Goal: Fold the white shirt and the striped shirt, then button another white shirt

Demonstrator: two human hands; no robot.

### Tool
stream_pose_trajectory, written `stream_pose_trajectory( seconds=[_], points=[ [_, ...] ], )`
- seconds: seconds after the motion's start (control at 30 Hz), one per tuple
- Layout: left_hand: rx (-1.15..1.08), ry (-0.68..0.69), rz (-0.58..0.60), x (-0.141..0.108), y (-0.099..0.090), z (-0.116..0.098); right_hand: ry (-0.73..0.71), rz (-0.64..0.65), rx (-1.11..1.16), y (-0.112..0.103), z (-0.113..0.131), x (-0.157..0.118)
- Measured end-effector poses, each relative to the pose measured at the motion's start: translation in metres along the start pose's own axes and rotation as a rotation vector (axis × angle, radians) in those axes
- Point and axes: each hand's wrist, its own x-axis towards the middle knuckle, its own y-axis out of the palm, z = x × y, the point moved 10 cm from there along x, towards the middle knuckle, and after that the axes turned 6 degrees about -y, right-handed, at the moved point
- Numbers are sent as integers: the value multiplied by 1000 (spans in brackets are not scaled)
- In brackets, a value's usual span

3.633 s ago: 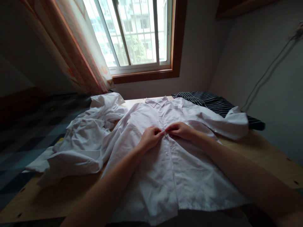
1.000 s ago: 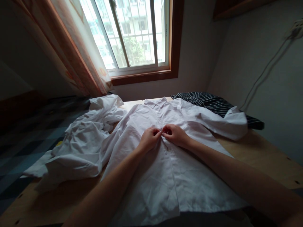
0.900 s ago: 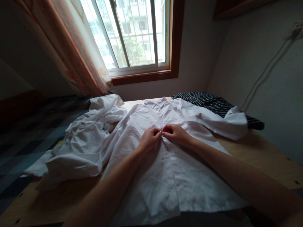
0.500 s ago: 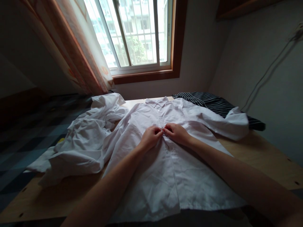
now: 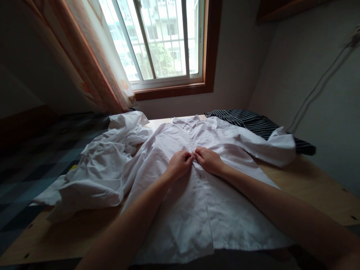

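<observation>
A white button-up shirt (image 5: pixel 180 210) lies front side up, its collar toward the window and its hem toward me. My left hand (image 5: pixel 180 163) pinches the front placket at mid-chest. Close against it, fingertips nearly meeting, my right hand (image 5: pixel 208 160) pinches the placket's other side. Whatever small part sits between the fingertips, perhaps a button, is mostly hidden. One button (image 5: pixel 188 131) shows below the collar. Under my hands the front edges part slightly, and lower down they lie side by side.
The shirt rests on a wooden board (image 5: pixel 317 187). Another crumpled white garment (image 5: pixel 98 161) lies at the left, beside dark checked cloth (image 5: pixel 17 187). A black striped garment (image 5: pixel 247 122) is at the back right. Behind stand a window (image 5: pixel 165 48) and a curtain (image 5: pixel 95 63).
Both hands stay at the same spot on the placket. The right hand's fingers and wrist have shifted slightly; the shirt is almost unchanged.
</observation>
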Motion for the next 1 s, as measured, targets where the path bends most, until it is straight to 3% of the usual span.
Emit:
stream_pose_trajectory(
  seconds=[0.27, 0.43, 0.6, 0.7, 0.8, 1.0],
  points=[
    [14, -40, -15, 0, -2, 8, 46, -59, 91, -8, 1, -2],
    [2, -67, -117, -2, -16, 16, -2, -25, 88, -8, 3, -2],
    [171, 160, -194, -5, -19, 0, -81, -144, 42, -25, 4, -6],
    [215, 329, -112, -11, -4, -10, -132, -209, -51, -37, 5, -10],
    [287, 334, 36, -16, 16, -6, -131, -181, -126, -39, 1, -12],
    [376, 242, 171, -20, 22, 9, -68, 118, -187, -10, -10, -20]
  ],
)
